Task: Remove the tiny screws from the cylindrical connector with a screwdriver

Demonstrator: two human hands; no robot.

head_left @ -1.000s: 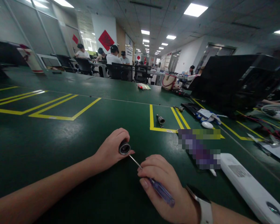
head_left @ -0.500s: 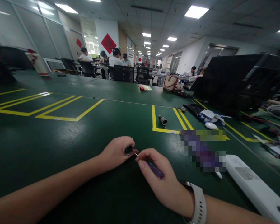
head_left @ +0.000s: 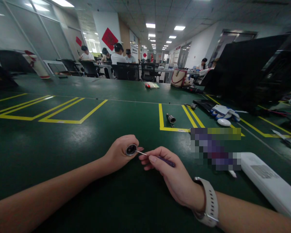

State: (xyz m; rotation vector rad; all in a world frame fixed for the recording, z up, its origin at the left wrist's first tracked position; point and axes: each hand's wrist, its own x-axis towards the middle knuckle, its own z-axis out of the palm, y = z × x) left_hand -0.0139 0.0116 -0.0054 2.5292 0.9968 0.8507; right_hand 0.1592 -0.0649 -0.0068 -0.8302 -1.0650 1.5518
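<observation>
My left fingers (head_left: pixel 132 139) clamp a metal cylinder (head_left: pixel 131 149), open end showing, dark insides too small to read. My right fingers (head_left: pixel 160 151) pinch a screwdriver (head_left: pixel 168 161), tip at its rim; contact unclear. Green counter (head_left: pixel 63 139) stretches left of both. Ahead-right of my fingers, second cylinder (head_left: pixel 171 118) plus small dark bits (head_left: pixel 172 125) within yellow tape (head_left: pixel 161 116). Farther ahead, a bag (head_left: pixel 178 78) near the counter's far edge.

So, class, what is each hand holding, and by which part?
The left hand grips a round metal part around its outside; the right hand holds a screwdriver by its purple handle.
</observation>
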